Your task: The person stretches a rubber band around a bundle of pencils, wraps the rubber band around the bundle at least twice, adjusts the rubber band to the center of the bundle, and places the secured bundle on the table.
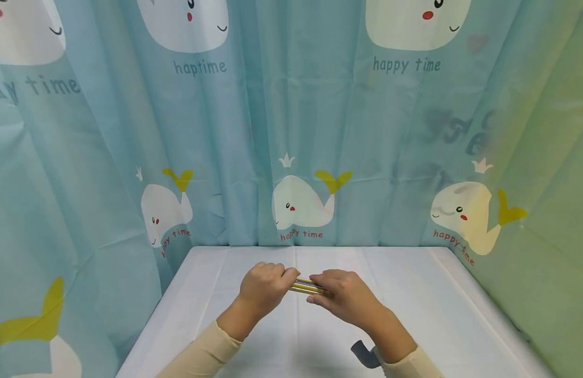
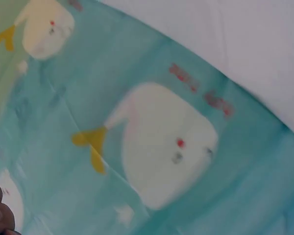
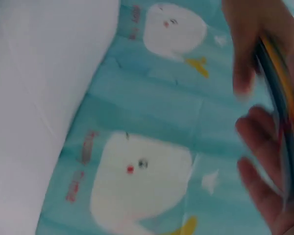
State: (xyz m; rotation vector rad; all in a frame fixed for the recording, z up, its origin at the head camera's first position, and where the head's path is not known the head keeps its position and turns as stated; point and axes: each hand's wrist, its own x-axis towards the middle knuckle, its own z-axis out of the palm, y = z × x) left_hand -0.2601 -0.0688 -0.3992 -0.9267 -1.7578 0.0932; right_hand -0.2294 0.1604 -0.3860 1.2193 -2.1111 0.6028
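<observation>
Above the white table, a bundle of slim coloured pencils (image 1: 306, 286) spans the gap between the two hands, showing yellow and blue stripes. My left hand (image 1: 266, 287) grips its left end with curled fingers, the thumb lying along the top. Around the other end, my right hand (image 1: 345, 295) holds the bundle between thumb and fingers. Blue, orange and a little red show on the pencils (image 3: 281, 105) in the right wrist view, where the picture is blurred. Only a few fingertips (image 2: 1, 213) of the left hand appear in the left wrist view.
A white cloth-covered table (image 1: 253, 352) lies beneath the hands. Blue-green curtains (image 1: 300, 121) printed with whales hang behind it and along the sides. A dark grey curved piece (image 1: 365, 355) shows beside the right wrist.
</observation>
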